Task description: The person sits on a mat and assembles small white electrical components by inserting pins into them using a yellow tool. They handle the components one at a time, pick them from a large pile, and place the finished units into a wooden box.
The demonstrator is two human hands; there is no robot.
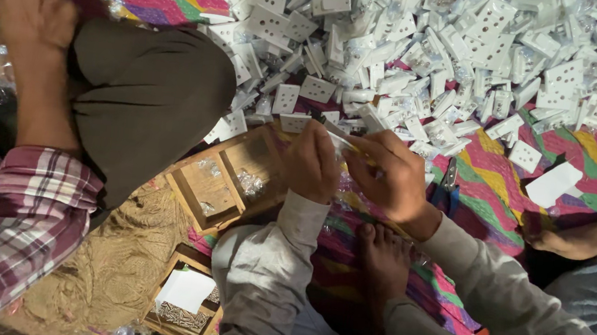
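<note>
Seen from above, a person's left hand (310, 163) and right hand (394, 176) meet beside a wooden tray (218, 189), below heaped white socket plates (429, 48).

I look down on a floor-level assembly workshop: people sit on a striped mat (580, 156) around a heap of white socket plates (429, 48), wooden trays (219, 181) of small parts alongside.

small white socket plate (296, 122) flat beside wooden tray
</note>
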